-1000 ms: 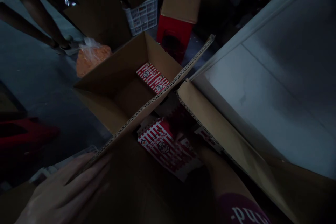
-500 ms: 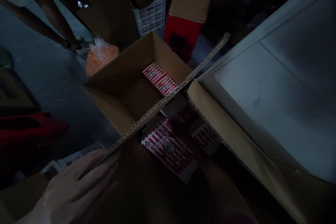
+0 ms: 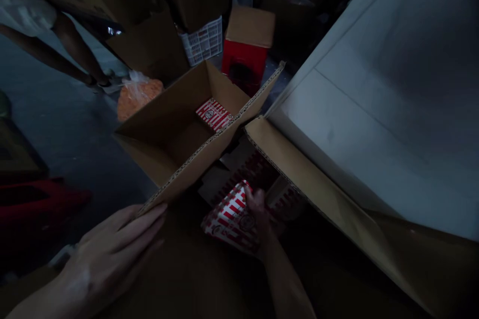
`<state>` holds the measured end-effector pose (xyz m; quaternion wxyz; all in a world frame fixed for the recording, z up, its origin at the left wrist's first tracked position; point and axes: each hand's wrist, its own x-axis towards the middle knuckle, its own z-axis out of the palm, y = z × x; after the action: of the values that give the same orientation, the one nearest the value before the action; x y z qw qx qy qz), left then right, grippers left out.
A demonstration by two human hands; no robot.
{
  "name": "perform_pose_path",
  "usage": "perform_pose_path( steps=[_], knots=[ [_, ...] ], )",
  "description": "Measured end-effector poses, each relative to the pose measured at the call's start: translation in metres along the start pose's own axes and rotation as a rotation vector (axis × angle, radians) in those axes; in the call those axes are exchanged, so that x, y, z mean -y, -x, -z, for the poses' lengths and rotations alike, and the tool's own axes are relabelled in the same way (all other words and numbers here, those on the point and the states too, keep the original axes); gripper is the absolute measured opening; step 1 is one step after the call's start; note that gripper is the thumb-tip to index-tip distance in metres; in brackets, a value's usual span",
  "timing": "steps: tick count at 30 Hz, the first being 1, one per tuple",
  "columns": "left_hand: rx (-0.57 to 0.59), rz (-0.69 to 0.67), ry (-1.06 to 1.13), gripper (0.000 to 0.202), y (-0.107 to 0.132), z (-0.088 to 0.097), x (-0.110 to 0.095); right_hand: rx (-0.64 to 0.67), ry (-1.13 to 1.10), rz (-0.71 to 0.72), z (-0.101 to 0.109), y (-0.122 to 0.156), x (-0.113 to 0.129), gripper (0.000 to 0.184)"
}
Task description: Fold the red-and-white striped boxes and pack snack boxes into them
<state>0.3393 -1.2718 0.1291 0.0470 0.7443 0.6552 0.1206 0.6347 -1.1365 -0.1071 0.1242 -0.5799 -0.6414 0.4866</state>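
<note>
My left hand lies flat with fingers stretched out on the flap of the near cardboard box, pressing it aside. My right hand reaches down into that box and grips a stack of red-and-white striped packets. More striped packets lie deeper in the dark box. Beyond the flap stands a second open cardboard box with one striped packet on its bottom at the far side.
A pale grey panel fills the right side. Behind the boxes stand a red crate topped by a small carton, a white plastic basket and an orange bag. Another person's legs are at the upper left. A red object lies left.
My right hand has come forward from under the dark edge and closed on the striped packets, lifting them slightly. The view tilted a little; my left hand stays on the flap.
</note>
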Motion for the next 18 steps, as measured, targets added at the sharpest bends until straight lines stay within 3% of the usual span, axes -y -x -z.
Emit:
perform_pose_path(
  steps=[4, 10, 14, 18],
  knots=[
    [-0.003, -0.089, -0.043, 0.021, -0.005, 0.004, -0.002, -0.054, -0.085, 0.012, 0.047, 0.006, -0.004, 0.051],
    [0.026, -0.073, -0.049, 0.022, 0.004, 0.002, 0.006, -0.146, -0.207, 0.097, 0.138, 0.073, -0.003, 0.061],
    [0.125, -0.036, -0.054, 0.029, -0.001, 0.017, 0.02, -0.196, -0.344, 0.138, 0.17, 0.109, 0.012, 0.065],
    [0.242, 0.026, 0.208, 0.038, -0.009, 0.031, 0.048, -0.14, -0.452, 0.216, 0.195, 0.145, 0.043, 0.064]
  ],
)
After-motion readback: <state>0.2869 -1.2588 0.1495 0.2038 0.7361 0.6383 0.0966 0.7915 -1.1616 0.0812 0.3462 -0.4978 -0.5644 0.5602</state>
